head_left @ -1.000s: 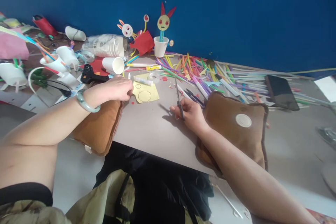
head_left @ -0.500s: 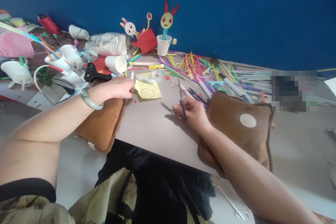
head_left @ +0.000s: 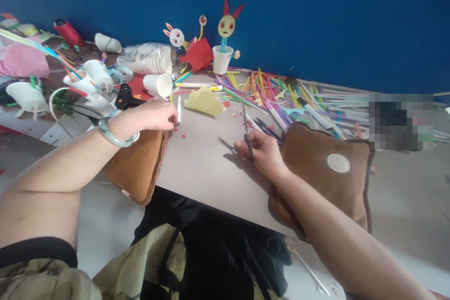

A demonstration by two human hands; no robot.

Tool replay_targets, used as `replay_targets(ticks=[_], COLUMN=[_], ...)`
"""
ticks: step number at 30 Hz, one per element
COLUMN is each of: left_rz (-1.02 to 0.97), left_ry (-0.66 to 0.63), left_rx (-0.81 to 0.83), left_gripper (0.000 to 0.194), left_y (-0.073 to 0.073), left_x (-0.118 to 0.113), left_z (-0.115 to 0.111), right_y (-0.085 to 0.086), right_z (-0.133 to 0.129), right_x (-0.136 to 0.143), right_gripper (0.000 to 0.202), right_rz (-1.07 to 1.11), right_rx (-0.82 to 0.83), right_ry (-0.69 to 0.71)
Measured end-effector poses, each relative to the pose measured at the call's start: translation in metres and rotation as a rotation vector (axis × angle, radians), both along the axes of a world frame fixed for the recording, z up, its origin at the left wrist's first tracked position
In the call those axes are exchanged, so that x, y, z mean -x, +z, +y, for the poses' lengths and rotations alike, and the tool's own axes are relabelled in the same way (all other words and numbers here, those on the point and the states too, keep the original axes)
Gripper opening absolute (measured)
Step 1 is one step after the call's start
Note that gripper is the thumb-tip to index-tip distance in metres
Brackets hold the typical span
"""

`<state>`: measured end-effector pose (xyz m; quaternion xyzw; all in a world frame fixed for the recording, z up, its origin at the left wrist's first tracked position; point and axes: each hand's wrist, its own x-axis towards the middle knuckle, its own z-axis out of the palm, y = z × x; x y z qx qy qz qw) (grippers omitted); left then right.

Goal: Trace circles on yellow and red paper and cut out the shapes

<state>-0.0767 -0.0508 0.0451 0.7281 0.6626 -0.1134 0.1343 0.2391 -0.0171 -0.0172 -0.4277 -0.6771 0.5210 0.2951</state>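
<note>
My right hand (head_left: pixel 265 152) is closed round a pair of scissors (head_left: pixel 245 119), whose narrow blades point up and away over the table. My left hand (head_left: pixel 160 113) has its fingers curled downward beside a white pen (head_left: pixel 179 109); whether anything is between the fingertips is hidden. Just beyond lies a yellow sheet of paper (head_left: pixel 204 101), bent up with no drawing showing. A small red paper dot (head_left: pixel 183 136) rests on the table near my left fingertips. Dark-handled scissors (head_left: pixel 266 127) lie beyond my right hand.
Brown cushions (head_left: pixel 318 168) sit under or beside both forearms. At left are a black glue gun (head_left: pixel 127 97), white paper cups (head_left: pixel 158 85) and a power strip with cables. Coloured sticks (head_left: pixel 253 86) crowd the back edge, near a cup with a rabbit face (head_left: pixel 226 26).
The yellow paper has turned over or folded, so its drawn circles no longer show and the clear tube is off it. My left hand has drawn slightly left; my right still grips the scissors.
</note>
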Motion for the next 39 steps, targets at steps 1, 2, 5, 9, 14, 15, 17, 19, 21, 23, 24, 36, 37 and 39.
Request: replay_targets(ticks=[1,2,5,9,14,15,17,19,21,23,24,36,37,39], left_rz=[0.009,0.018,0.037,0.022,-0.026,-0.032,-0.065,-0.127,-0.19,-0.216,-0.213,0.013,0.004,-0.009], left_ry=[-0.008,-0.017,-0.052,-0.076,-0.093,-0.092,-0.069,-0.022,0.029,0.047,0.042,0.042,0.034,0.034], left_rx=[-0.011,-0.019,-0.033,-0.058,-0.063,-0.07,-0.09,-0.113,-0.153,-0.207,-0.234,-0.155,-0.15,-0.138], left_gripper=[0.017,0.015,0.013,0.013,0.012,0.011,0.008,0.009,0.016,0.022,0.024,0.018,0.017,0.015], left_y=[-0.001,-0.002,-0.005,-0.007,-0.007,-0.007,-0.008,-0.009,-0.012,-0.014,-0.015,-0.023,-0.024,-0.025], left_x=[-0.002,-0.004,-0.008,-0.007,-0.006,-0.005,-0.003,-0.001,0.001,0.001,0.0,-0.004,-0.003,-0.002], left_z=[-0.001,-0.001,-0.001,-0.001,-0.004,-0.004,-0.004,-0.004,-0.002,0.0,0.002,0.042,0.043,0.045], right_y=[0.0,0.0,0.001,0.002,0.001,0.001,0.001,0.001,0.001,0.0,-0.001,0.0,0.0,0.0], right_z=[0.0,0.0,0.0,-0.001,0.0,0.0,0.0,0.0,0.0,0.0,0.0,-0.001,-0.001,-0.001], right_x=[0.0,0.0,0.001,0.001,0.001,0.001,0.001,0.001,0.001,0.001,0.001,0.0,0.0,0.0], right_gripper=[0.055,0.056,0.057,0.058,0.06,0.059,0.059,0.057,0.056,0.056,0.056,0.057,0.057,0.057], right_rz=[0.0,0.002,0.012,0.009,-0.004,-0.006,-0.013,-0.025,-0.021,-0.009,-0.005,-0.023,-0.019,-0.003], right_rx=[-0.001,0.003,0.027,0.027,0.026,0.029,0.025,0.017,0.016,0.021,0.024,0.027,0.03,0.041], right_ry=[0.0,0.0,-0.001,0.003,0.004,0.004,-0.003,-0.007,-0.006,-0.002,0.001,-0.001,0.002,0.008])
